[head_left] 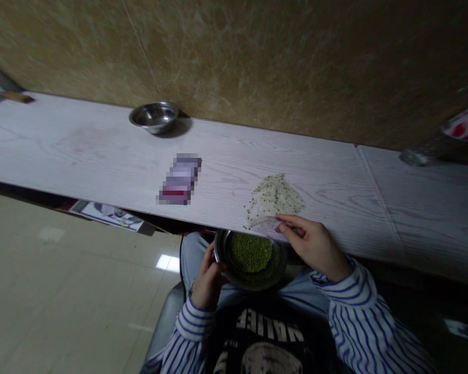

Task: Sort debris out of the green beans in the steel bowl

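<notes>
"Left hand point(209, 278)?"
"Its grip is closed on the steel bowl point(280, 265) of green beans point(252, 253), before the counter point(331, 171)."
"And the right hand point(315, 244)?"
"Its grip pinches a clear thin piece point(264, 225) beside the pale grain pile point(276, 197)."

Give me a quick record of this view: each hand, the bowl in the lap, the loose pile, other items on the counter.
Left hand: holding the lap bowl by its side
Right hand: pinching a thin clear piece at the counter's front edge
Lap bowl contents: small green beans
Pile: white grains with scattered green bits
Other items on counter: second metal bowl, pixelated flat object, labelled clear bottle
</notes>
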`<state>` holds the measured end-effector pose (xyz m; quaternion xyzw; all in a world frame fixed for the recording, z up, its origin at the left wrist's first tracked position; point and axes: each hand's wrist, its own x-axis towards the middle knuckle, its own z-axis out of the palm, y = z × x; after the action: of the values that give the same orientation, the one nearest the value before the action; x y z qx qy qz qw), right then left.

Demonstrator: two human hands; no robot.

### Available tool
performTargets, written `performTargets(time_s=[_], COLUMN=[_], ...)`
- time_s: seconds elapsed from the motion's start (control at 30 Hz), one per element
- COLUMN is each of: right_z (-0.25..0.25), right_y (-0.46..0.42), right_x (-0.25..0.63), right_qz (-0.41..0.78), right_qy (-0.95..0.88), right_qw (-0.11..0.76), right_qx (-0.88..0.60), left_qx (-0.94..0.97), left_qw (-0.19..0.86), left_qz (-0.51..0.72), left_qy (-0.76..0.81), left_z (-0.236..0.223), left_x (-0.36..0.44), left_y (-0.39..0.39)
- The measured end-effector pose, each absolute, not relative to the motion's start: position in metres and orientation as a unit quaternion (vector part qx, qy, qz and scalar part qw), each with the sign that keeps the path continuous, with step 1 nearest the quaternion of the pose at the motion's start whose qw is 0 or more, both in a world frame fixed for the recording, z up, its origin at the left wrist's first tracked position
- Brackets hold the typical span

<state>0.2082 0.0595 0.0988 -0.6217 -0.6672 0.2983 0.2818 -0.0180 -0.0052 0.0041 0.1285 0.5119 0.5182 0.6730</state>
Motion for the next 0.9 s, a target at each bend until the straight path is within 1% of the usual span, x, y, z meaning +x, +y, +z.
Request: performTargets(time_s=[0.9], right_z=[0.0978], right_y=[0.0596], right_x=[0.2074], right_qz=[0.313], right_qy=[-0.668], right_qw=[0.290], right_qx=[-0.609], left_qx=[0.121], left_qw=[0.671], left_qz=[0.541], left_qy=[0.491], left_z=[0.0081], left_x=[-0.0162], left_y=[-0.0056])
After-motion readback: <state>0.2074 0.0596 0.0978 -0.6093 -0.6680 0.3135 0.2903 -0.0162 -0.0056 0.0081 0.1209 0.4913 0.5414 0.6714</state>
